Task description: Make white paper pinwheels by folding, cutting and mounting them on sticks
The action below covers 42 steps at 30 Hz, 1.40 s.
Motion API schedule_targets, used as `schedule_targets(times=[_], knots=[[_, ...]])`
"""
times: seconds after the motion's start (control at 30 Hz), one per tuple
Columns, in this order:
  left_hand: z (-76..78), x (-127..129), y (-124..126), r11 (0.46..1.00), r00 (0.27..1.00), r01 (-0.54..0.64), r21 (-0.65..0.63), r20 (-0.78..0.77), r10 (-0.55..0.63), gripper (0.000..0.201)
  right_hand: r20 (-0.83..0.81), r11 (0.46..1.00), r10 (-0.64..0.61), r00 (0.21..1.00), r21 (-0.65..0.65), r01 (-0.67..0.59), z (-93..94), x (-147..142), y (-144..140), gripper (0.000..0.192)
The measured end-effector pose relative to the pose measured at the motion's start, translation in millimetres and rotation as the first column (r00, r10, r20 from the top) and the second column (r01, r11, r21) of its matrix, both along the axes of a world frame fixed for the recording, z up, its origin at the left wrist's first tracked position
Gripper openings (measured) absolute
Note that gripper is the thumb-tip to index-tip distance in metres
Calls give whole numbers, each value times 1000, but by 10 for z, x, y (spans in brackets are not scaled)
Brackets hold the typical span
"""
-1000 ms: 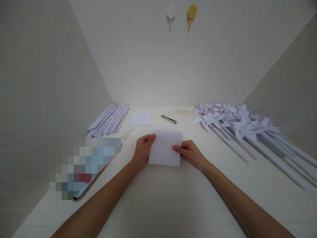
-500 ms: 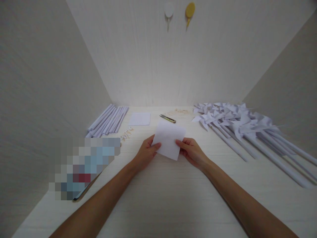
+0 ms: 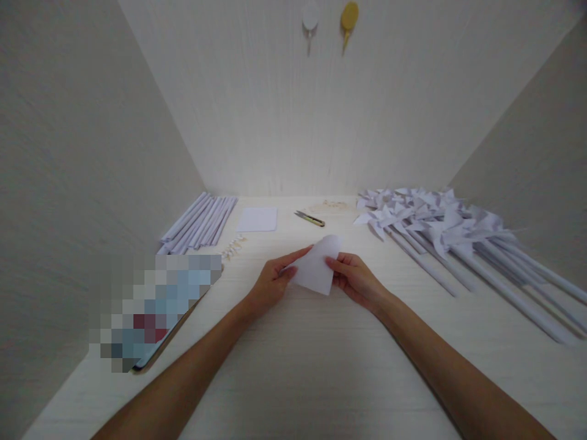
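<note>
A white sheet of paper (image 3: 316, 269) is held above the table between my two hands, its far side curling over toward me. My left hand (image 3: 273, 281) grips the left edge, thumb on top and a finger stretched along the bend. On the right edge, my right hand (image 3: 351, 275) pinches the paper between thumb and fingers. Thread snips (image 3: 309, 218) with a yellow-green part lie just beyond the sheet. A stack of square white paper (image 3: 257, 219) rests behind my left hand.
Rolled white paper sticks (image 3: 199, 223) lie at the back left, with small pale pieces (image 3: 233, 246) near them. A pixelated flat object (image 3: 169, 311) sits at the left. Several paper pinwheels (image 3: 435, 226) on sticks are piled at the right. Two hooks (image 3: 349, 17) are on the wall.
The sheet was flat half a second ago; its far edge is now bent over toward me. My left fingers have moved up along the bend, while my right hand stays nearly in place.
</note>
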<state>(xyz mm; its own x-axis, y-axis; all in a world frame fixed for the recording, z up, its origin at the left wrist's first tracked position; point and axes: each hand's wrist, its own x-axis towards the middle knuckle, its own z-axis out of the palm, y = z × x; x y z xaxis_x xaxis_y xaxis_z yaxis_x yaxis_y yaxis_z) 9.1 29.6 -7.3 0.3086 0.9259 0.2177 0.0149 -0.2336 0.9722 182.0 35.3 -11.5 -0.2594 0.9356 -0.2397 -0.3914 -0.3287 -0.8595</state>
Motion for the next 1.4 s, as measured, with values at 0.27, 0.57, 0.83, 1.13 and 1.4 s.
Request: schedule_targets(times=[0.27,0.57,0.83,1.13,1.4], knots=[[-73,-75,-43,800,871,276,533,-491,27,70,-12,1000,-20,1000,20,20,19,-27,9,24],[-61,-30,-51,830,877,134,541,-455,155,53,1,997,-33,999,66,33,15,-12,0,25],[-97,-60,-54,824,864,202,529,-492,104,66,14,997,-66,998,46,65,5,-16,17,22],[-65,-36,-69,761,668,259,594,-679,303,61,-78,999,-42,996,6,42,52,0,-16,32],[-26,16,-200,843,778,263,469,-620,102,76,49,982,-123,991,147,115,11,-4,-15,28]])
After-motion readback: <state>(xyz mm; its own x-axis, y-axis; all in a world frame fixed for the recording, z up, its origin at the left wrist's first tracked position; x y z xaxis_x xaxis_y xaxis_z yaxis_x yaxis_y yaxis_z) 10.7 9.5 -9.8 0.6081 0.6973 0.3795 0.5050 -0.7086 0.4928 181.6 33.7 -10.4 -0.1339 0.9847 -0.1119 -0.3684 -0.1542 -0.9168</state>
